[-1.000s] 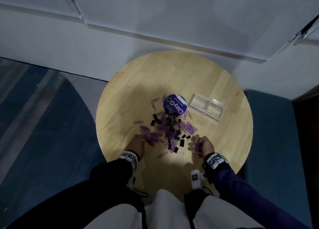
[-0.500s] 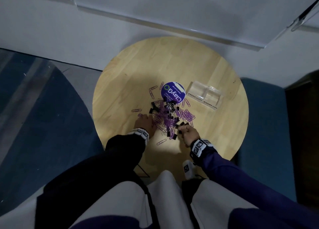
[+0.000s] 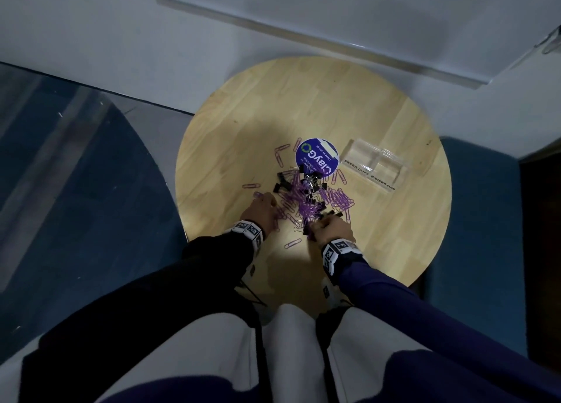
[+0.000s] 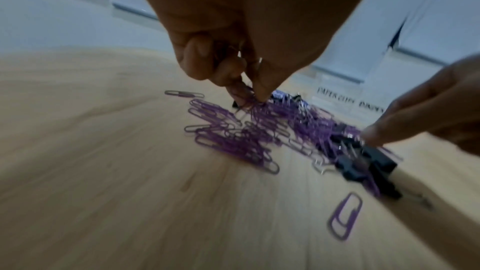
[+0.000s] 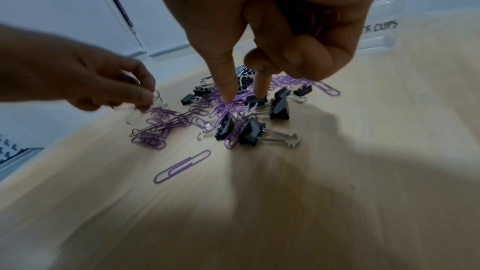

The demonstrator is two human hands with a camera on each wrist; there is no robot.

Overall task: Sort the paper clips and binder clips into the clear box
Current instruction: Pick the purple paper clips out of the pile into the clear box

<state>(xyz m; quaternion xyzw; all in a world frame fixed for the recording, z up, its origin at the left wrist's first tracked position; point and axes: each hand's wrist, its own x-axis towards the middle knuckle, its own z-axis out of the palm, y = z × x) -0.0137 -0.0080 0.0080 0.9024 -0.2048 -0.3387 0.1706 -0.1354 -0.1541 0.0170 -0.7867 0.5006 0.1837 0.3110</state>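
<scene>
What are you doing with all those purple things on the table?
Sorting clips. Both hands are in the mixed pile on the round table: the left hand pinches purple paper clips, the right hand reaches among the black binder clips. The clear box looks empty.

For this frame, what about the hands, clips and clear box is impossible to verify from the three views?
- Left hand: fingertips dip into the paper clips; motion blur hides any pinch.
- Right hand: the curled fingers hide most of what they hold; something purple barely shows.
- Clear box: too small in head view, cut off in wrist views; contents unclear.
</scene>
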